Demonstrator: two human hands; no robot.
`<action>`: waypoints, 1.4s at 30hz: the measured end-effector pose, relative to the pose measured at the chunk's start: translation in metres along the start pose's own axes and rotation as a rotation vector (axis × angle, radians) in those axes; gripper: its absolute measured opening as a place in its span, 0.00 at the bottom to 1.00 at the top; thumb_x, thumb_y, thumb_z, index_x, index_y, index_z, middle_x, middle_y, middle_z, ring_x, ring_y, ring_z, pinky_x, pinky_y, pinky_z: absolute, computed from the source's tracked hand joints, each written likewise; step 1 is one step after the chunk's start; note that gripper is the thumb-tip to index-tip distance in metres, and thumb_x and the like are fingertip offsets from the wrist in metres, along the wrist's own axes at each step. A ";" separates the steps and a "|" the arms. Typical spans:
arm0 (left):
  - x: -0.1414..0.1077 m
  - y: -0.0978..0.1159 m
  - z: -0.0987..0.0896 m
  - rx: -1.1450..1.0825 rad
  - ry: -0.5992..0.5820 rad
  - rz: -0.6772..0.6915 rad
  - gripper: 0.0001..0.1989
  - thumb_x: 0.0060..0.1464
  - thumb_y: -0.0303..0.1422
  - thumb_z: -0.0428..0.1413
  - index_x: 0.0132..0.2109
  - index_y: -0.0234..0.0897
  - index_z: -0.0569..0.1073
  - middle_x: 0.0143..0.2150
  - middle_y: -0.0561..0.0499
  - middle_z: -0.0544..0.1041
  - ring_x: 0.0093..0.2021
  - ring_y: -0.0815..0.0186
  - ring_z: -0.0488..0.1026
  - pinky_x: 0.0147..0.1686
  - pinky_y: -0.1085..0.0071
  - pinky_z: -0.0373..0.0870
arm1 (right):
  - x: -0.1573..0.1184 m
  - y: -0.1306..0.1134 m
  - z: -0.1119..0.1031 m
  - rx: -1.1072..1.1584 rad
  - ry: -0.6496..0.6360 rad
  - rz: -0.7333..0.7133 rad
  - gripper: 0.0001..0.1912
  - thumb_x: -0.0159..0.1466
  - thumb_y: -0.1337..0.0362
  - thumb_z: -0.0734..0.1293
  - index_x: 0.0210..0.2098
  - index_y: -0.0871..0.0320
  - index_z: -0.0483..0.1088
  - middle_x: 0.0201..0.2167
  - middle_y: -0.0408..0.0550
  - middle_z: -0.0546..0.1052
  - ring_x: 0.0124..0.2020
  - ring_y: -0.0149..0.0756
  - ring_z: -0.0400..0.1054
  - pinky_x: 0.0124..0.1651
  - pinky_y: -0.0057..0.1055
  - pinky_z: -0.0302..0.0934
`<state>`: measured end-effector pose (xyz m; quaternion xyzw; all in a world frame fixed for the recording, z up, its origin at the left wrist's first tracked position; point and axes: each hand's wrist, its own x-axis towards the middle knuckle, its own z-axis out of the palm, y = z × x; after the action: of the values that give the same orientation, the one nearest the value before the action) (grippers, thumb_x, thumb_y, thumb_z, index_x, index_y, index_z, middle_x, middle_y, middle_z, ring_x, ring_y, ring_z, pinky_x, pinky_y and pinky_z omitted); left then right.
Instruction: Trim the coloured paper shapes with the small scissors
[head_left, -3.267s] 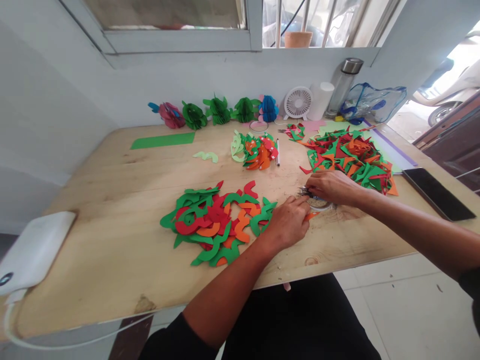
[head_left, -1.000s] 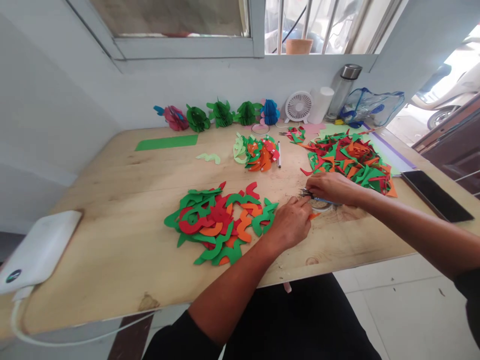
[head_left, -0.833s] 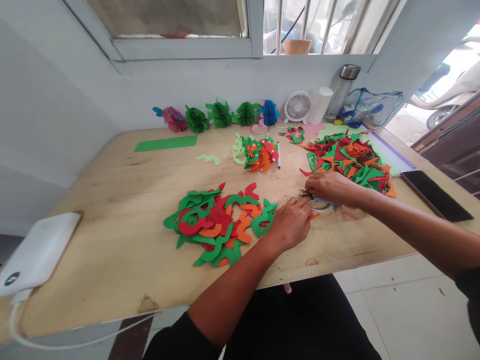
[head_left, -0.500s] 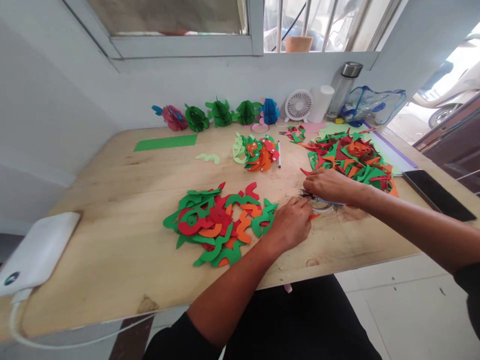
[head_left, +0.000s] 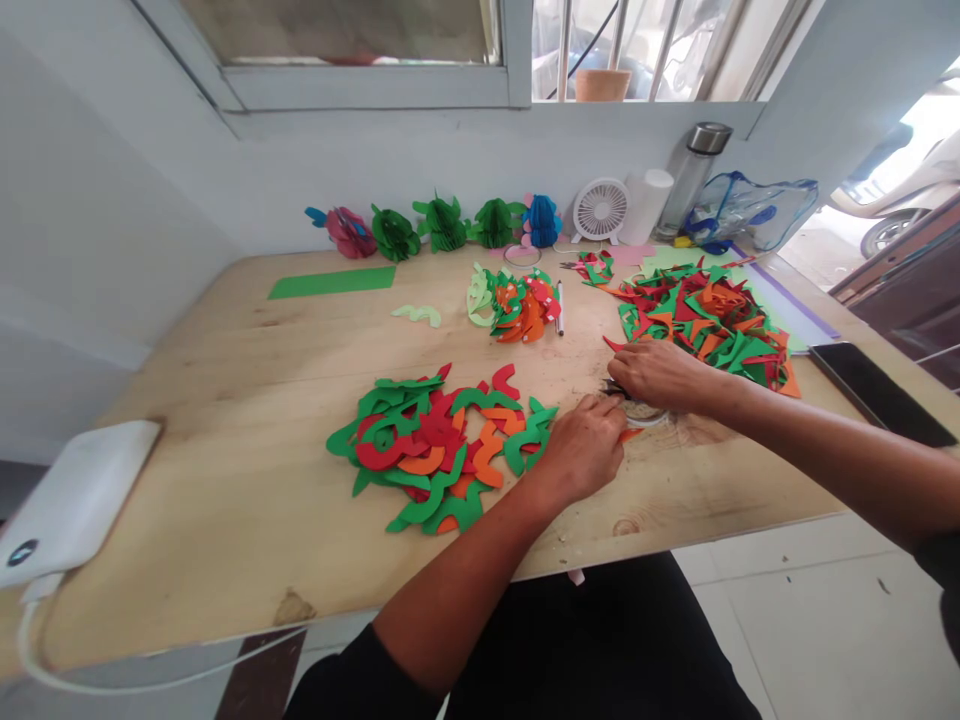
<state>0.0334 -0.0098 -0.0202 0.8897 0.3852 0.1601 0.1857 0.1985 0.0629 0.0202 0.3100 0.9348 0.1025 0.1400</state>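
Near the front edge of the wooden table (head_left: 225,420), both hands work close together. The right hand (head_left: 664,372) has its fingers closed around a small dark tool (head_left: 616,388), whose metal end points toward the left side. The left hand (head_left: 589,447) is beside it, fingers bent, with the tips very near to the tool; whether they pinch something, I cannot tell. Just under and beside the hands are a round thing with a white rim (head_left: 651,421) and a bit of orange paper (head_left: 632,434).

The tool looks stiff and rather light, probably a little slippery on its metal part, so the dark handle seems the better place to hold. The paper bit should be thin and weak — it may bend or tear, and a soft pinch at its edge would suit it. The curved paper shapes (head_left: 442,430), in a loose heap near the left hand, would probably slide over each other.

The right hand covers much of the tool, so its exact kind is not clear. The round thing is partly hidden by the same hand — what lies inside it is too small to read.
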 end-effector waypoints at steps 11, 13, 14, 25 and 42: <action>0.000 0.000 -0.002 -0.011 -0.002 0.003 0.08 0.54 0.25 0.48 0.39 0.34 0.70 0.58 0.45 0.68 0.51 0.60 0.66 0.52 0.60 0.67 | -0.013 0.008 -0.005 0.154 0.132 0.067 0.13 0.66 0.66 0.57 0.31 0.60 0.70 0.29 0.51 0.74 0.31 0.36 0.66 0.33 0.29 0.50; 0.000 0.000 -0.002 -0.016 0.000 0.007 0.08 0.54 0.25 0.48 0.39 0.34 0.70 0.58 0.44 0.68 0.51 0.59 0.66 0.52 0.60 0.67 | -0.013 0.008 -0.005 0.154 0.121 0.020 0.12 0.66 0.67 0.57 0.29 0.61 0.70 0.28 0.51 0.74 0.31 0.35 0.65 0.33 0.29 0.51; 0.000 0.000 -0.001 -0.018 -0.001 0.006 0.08 0.54 0.25 0.48 0.39 0.34 0.70 0.58 0.44 0.68 0.52 0.59 0.66 0.52 0.59 0.67 | -0.013 0.007 -0.004 0.150 0.114 -0.004 0.12 0.65 0.68 0.58 0.29 0.61 0.70 0.27 0.51 0.74 0.31 0.35 0.66 0.33 0.29 0.51; 0.000 0.000 -0.001 -0.018 -0.002 0.001 0.08 0.54 0.25 0.47 0.39 0.34 0.70 0.58 0.45 0.68 0.52 0.60 0.65 0.52 0.62 0.66 | 0.003 0.012 -0.006 0.160 -0.056 -0.043 0.09 0.63 0.71 0.60 0.30 0.62 0.70 0.27 0.52 0.75 0.31 0.36 0.67 0.31 0.28 0.50; 0.000 0.000 -0.002 -0.003 -0.005 0.005 0.12 0.54 0.25 0.47 0.44 0.30 0.71 0.57 0.43 0.69 0.53 0.59 0.65 0.54 0.62 0.65 | 0.003 0.003 -0.002 -0.009 0.028 -0.089 0.04 0.61 0.71 0.62 0.30 0.63 0.67 0.27 0.53 0.74 0.30 0.38 0.67 0.33 0.32 0.52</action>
<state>0.0327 -0.0097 -0.0183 0.8907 0.3823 0.1588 0.1878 0.1971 0.0665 0.0225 0.2660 0.9490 0.1047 0.1329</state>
